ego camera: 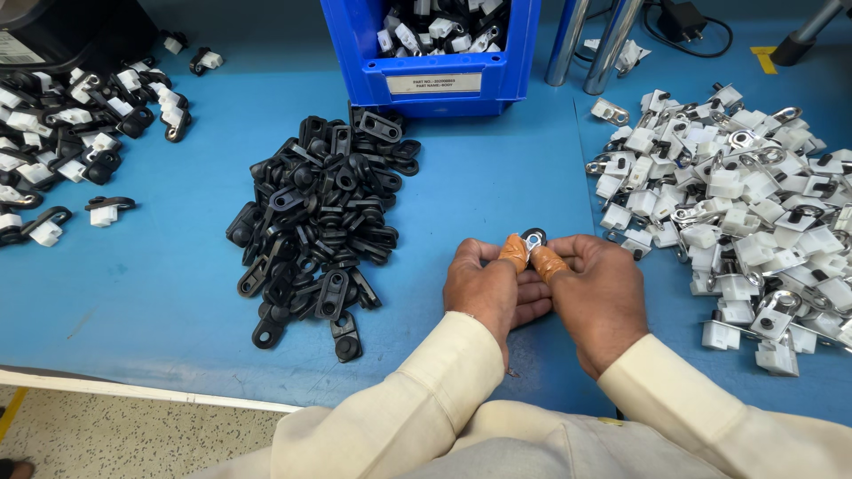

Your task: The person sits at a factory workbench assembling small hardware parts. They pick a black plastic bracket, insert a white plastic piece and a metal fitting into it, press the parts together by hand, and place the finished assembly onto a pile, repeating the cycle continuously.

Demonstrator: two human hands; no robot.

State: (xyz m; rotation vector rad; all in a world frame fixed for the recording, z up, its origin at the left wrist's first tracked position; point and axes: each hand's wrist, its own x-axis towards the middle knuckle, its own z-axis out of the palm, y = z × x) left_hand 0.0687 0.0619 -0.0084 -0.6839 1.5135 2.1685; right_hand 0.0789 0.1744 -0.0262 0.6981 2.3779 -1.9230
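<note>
So both hands are up in the middle of the table right now, the left hand [486,288] and right hand [596,297] pressed close together, thumbs capped in orange rubber finger covers. The fingers [515,253] of both are pinching one small clip [533,239] between them, a black loop with a bit of white and metal showing. It sits right at the thumb tips, lifted just off the blue table [160,266].

Progress-wise, I'd guess it's somewhere in the middle. Off on the left edge there's a spread of joined black-and-white pieces [62,133], which look like finished ones to me. Just left of the hands is a big heap of plain black clips [319,231], and on the right a wide pile of white-and-metal parts [737,204], both still pretty large. So plenty of loose parts remain, judging by those piles alone. Whether the piece in hand is fully snapped together I can't tell, the thumbs cover most of it.

The surface is a blue mat, seam running down near the right pile, a few scuffs. A blue bin [426,80] stands at the back holding more mixed parts. Two shiny metal posts [590,35] rise beside it, and a black cable and plug [683,22] lie behind those. Speckled floor [133,435] shows at the bottom left, below the table's pale edge. Cream sleeves [426,390] cover both arms.
</note>
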